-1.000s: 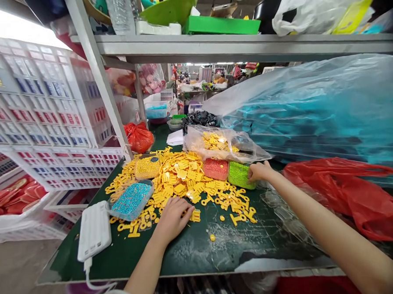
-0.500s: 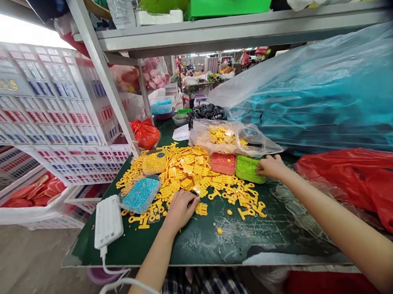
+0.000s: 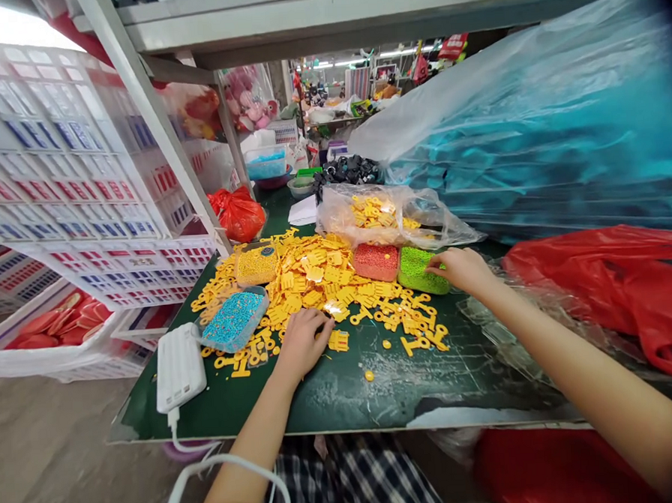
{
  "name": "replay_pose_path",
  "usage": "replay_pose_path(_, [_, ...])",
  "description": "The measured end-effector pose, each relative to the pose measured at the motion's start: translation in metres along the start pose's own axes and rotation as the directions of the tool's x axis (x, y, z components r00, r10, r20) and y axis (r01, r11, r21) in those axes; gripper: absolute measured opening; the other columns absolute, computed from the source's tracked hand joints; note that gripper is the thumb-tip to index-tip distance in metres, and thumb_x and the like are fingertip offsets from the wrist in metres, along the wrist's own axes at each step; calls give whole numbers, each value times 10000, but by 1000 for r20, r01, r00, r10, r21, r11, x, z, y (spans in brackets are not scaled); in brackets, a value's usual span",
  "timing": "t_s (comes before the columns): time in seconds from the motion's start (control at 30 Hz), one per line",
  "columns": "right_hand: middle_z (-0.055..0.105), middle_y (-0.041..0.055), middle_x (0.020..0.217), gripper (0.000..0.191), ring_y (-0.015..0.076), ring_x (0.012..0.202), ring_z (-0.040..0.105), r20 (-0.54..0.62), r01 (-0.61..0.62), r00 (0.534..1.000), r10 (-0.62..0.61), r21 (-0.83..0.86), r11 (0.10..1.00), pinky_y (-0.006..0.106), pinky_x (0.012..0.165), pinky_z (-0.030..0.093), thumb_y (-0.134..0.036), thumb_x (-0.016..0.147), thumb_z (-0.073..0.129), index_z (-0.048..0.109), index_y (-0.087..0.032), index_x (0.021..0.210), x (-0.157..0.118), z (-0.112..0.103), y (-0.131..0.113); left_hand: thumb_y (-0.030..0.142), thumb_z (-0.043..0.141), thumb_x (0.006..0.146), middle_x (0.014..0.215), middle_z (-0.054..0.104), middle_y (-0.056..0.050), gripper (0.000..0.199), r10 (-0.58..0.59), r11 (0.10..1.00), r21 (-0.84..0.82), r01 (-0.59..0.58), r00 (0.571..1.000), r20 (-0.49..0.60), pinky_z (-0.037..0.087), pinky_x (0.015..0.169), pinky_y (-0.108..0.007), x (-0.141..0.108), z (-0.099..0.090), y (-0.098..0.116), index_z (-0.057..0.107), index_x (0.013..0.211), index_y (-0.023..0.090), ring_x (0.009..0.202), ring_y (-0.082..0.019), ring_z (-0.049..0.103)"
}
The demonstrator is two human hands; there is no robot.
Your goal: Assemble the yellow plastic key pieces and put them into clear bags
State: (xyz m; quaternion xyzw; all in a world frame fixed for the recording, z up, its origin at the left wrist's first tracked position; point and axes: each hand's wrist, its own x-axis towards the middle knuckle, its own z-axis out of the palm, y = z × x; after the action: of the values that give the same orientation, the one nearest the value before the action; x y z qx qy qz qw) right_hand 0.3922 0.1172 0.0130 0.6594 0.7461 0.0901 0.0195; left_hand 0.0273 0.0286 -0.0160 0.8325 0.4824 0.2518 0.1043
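My left hand [image 3: 305, 342] rests at the near edge of a heap of yellow plastic pieces [image 3: 314, 271]. Its fingers are curled, with thumb and forefinger close together; whatever lies between them is hidden. One flat yellow piece [image 3: 338, 341] lies just right of the thumb. Over a tray of green beads [image 3: 419, 277] my right hand [image 3: 461, 269] reaches in from the right, its fingertips pinched just above or at the beads. Anything in the pinch is too small to make out. A tray of red beads [image 3: 376, 263] stands left of the green one.
Blue beads [image 3: 234, 321] and yellow beads [image 3: 256, 266] fill two trays on the left. A white power bank [image 3: 180, 368] with a cable sits by the left edge. Behind are a clear bag [image 3: 417, 202] and a metal shelf post [image 3: 154, 126]; red plastic [image 3: 602, 290] lies right.
The head view has tilted down slightly, so the table scene sits higher. My right fingertips have moved left, further over the green beads. My left hand has stayed almost in place.
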Motion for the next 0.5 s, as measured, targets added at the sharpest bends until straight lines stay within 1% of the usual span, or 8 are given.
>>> replay_pose_path(0.1, [733,116,957,280,276,927,632,6,-31,1000,30,2,1000,346,723,373,-380,929,535,753,-210,970,1,3,1,320,457,993,928,678,-56,276,3,1000,10,-4,1000,20,430,786,-376,0,0,0,658,847,200,883,-227,587])
replay_pose_path(0.17, [733,112,928,298,277,904,633,-5,-47,999,47,19,999,348,714,373,-414,925,541,758,-211,944,1,1,1,316,458,993,929,679,-54,276,3,1000,15,-3,1000,26,427,775,-374,0,-1,0,656,839,201,878,-227,587])
replay_pose_path(0.23, [727,112,876,310,279,869,631,-54,-52,997,56,75,996,351,698,376,-437,918,549,760,-210,900,-1,-3,-2,313,462,992,923,678,-51,272,2,1000,16,-2,999,33,427,774,-373,0,-1,0,653,834,199,877,-226,590])
replay_pose_path(0.27, [721,118,850,317,283,848,629,-98,-38,994,52,133,990,354,688,380,-442,915,553,760,-204,879,-3,-6,-6,312,466,991,920,678,-50,271,1,1000,15,-1,999,39,427,777,-374,0,-2,0,652,830,198,877,-226,591])
replay_pose_path(0.33, [716,123,835,330,283,824,628,-198,33,980,22,270,962,358,681,397,-455,916,554,758,-201,866,-11,-13,-20,309,475,989,923,679,-46,261,-3,1000,7,3,999,51,427,787,-380,0,-2,0,653,834,197,884,-227,594])
replay_pose_path(0.37, [717,122,843,329,280,819,630,-250,100,968,-11,347,932,358,684,410,-460,917,558,756,-201,875,-17,-16,-30,305,481,987,929,680,-44,250,-6,1000,1,6,998,57,427,793,-383,0,-2,-1,656,845,197,889,-228,595])
replay_pose_path(0.43, [730,71,902,303,239,844,638,-291,220,952,-99,423,879,332,718,439,-467,934,544,747,-243,919,-31,-21,-57,292,497,983,954,684,-44,215,-4,1000,-12,5,998,69,427,807,-388,0,-2,-1,668,895,197,910,-230,596])
replay_pose_path(0.5, [732,59,866,277,217,817,643,-359,415,900,-247,533,738,323,726,450,-427,944,554,741,-227,903,-49,-22,-92,286,509,980,990,683,-45,190,11,1000,-24,-9,996,86,425,831,-391,-1,-3,-2,677,955,199,945,-231,593])
